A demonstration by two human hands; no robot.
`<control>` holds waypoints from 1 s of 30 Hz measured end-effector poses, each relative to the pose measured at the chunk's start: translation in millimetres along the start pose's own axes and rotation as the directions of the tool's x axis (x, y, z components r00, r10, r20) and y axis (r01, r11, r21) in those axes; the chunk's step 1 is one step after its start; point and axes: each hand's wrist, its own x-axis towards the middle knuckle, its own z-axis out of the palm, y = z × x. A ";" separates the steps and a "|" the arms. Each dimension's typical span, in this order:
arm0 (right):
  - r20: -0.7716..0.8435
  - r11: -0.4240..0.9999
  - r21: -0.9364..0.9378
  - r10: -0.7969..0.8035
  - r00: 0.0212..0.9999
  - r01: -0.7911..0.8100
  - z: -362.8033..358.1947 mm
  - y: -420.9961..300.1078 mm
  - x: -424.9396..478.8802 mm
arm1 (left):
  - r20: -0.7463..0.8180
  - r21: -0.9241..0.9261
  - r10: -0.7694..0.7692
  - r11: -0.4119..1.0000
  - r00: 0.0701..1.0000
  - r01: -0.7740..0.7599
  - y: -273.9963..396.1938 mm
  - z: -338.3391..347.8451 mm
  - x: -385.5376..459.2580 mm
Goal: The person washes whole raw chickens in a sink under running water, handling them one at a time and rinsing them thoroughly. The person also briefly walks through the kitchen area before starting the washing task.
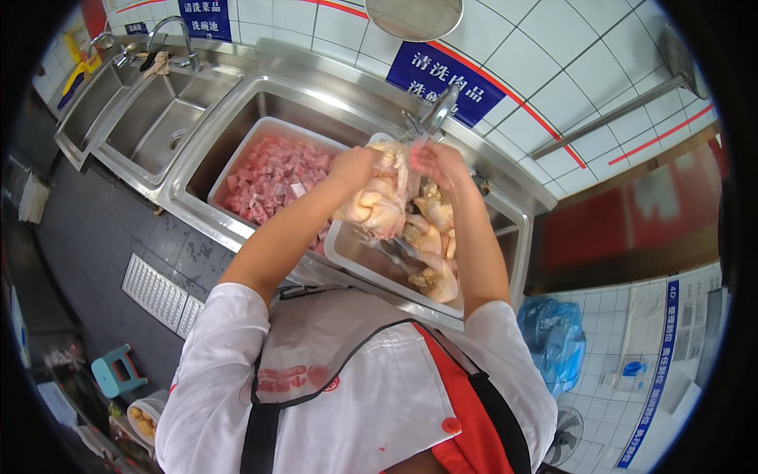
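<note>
My left hand [355, 167] grips a raw whole chicken [376, 204] at its upper end, raised in front of the faucet [441, 109]. Blurred by motion, my right hand [439, 163] is just right of the chicken, below the spout; whether its fingers hold anything is unclear. Beneath both hands, a white plastic tub [349, 252] in the sink contains more raw chickens [435, 278], partly hidden by the raised one and my right forearm. To the left, a second white tub [222, 178] is full of cut pink meat chunks [269, 178].
Two further steel sink basins [160, 127] with faucets extend to the left. A round strainer [414, 18] hangs on the tiled wall, and a long metal handle [610, 115] leans right. Behind me are a blue stool [115, 373], a floor grate [155, 290] and a blue plastic bag [551, 338].
</note>
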 end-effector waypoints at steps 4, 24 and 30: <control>0.050 0.764 0.630 0.143 0.988 -0.143 -12.4 5.0 28.5 | 0.029 0.037 0.020 0.999 0.999 -0.021 8.8 -7.8 -0.9; 0.196 0.834 0.526 0.075 0.978 -0.169 0.8 23.8 15.4 | -0.023 0.393 0.311 0.877 0.950 -0.277 10.9 3.7 5.8; 0.276 0.622 0.749 0.021 0.961 -0.229 19.3 21.0 14.4 | 0.154 0.520 0.241 0.805 0.958 -0.286 25.9 -4.1 9.7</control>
